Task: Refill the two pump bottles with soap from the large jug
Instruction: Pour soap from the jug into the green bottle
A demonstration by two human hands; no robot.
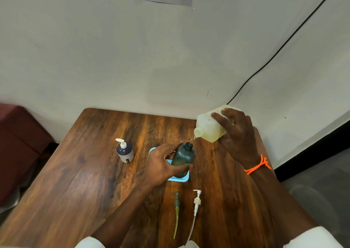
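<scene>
My left hand [162, 164] grips a dark green translucent bottle [184, 157] with its neck open, standing on a light blue tray [182, 179]. My right hand [236, 134] holds the large pale yellow jug [210, 127] tilted, spout down-left just above the green bottle's neck, and a thin stream of soap runs from the spout. A second bottle [125, 152], dark blue and white with a white pump fitted, stands to the left. Two removed pumps lie near me: a green one [177, 209] and a white one [197, 202], both with long tubes.
The wooden table [85, 181] stands against a white wall. A black cable [274, 54] runs down the wall behind the jug. A dark red seat [17, 143] is to the left. An orange cord is tied round my right wrist.
</scene>
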